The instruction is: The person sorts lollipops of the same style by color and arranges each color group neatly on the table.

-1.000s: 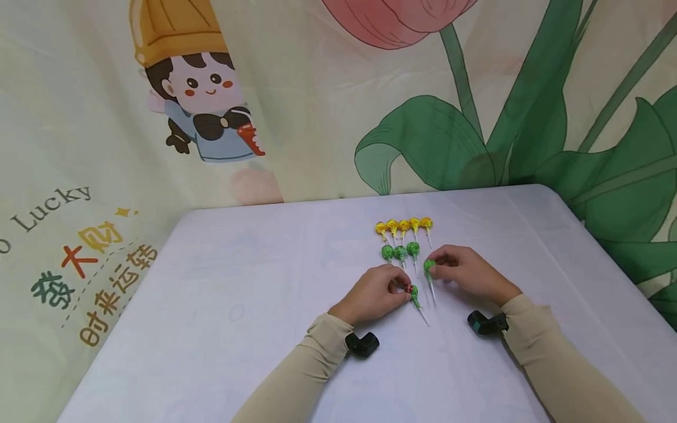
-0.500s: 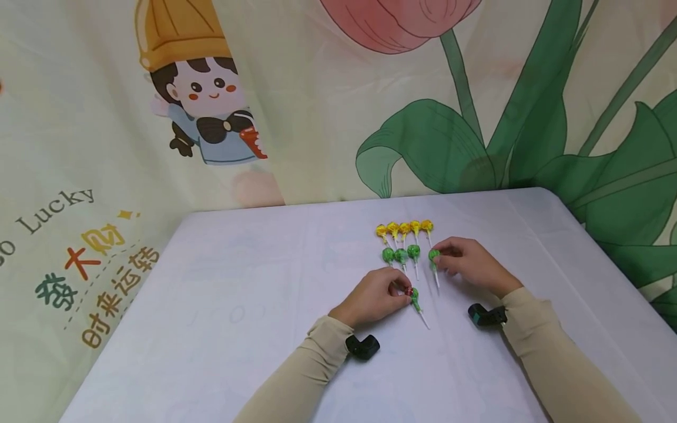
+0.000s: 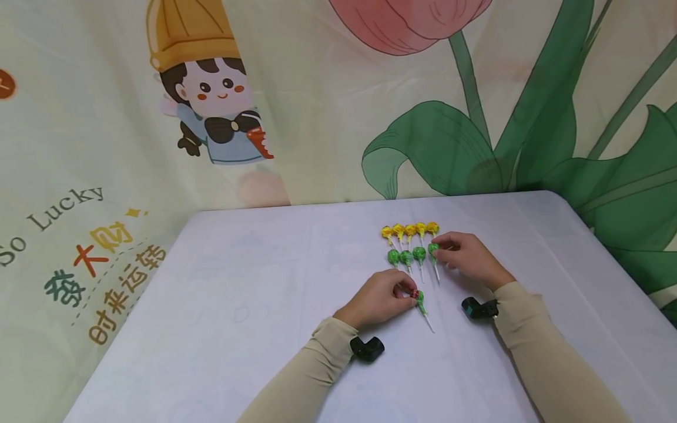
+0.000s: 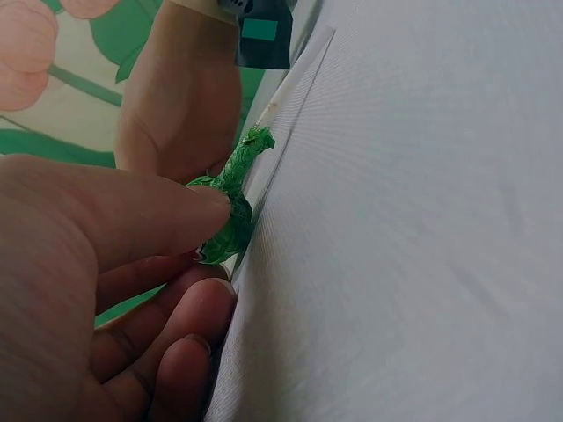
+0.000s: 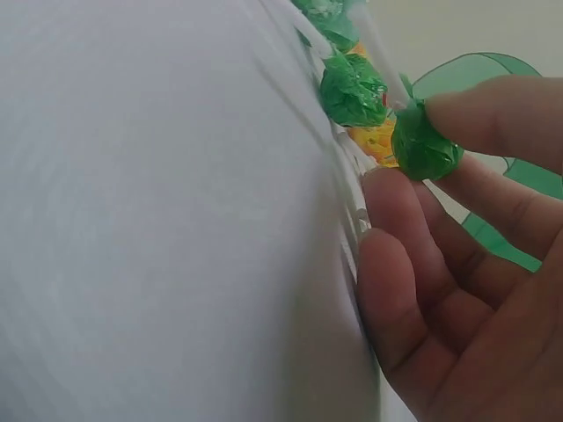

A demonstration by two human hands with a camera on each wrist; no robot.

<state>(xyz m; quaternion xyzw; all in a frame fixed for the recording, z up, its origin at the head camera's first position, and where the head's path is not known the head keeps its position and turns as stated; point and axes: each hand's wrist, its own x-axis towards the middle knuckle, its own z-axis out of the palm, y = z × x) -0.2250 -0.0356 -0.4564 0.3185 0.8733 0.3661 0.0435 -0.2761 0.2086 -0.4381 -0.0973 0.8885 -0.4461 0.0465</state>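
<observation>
My right hand [image 3: 466, 255] pinches a green-wrapped lollipop [image 3: 433, 249] by its head, at the right end of a row of green lollipops [image 3: 419, 254]. Its white stick points toward me. In the right wrist view thumb and fingers hold that lollipop [image 5: 426, 145] beside another green one [image 5: 354, 90]. Nearer to me, my left hand [image 3: 376, 298] pinches a second green lollipop [image 3: 421, 301] with a red spot on its wrapper. The left wrist view shows the thumb over this lollipop's wrapper [image 4: 236, 230], close against the white cloth. Part of its head is hidden by the thumb.
A row of several yellow lollipops [image 3: 409, 231] lies just behind the green row, sticks toward me. White cloth covers the table [image 3: 275, 264]. A printed curtain [image 3: 317, 117] hangs along the table's back edge.
My right hand has moved away from me with its green lollipop, bringing it up beside the other green ones. The left hand has stayed nearly still, still pinching its lollipop.
</observation>
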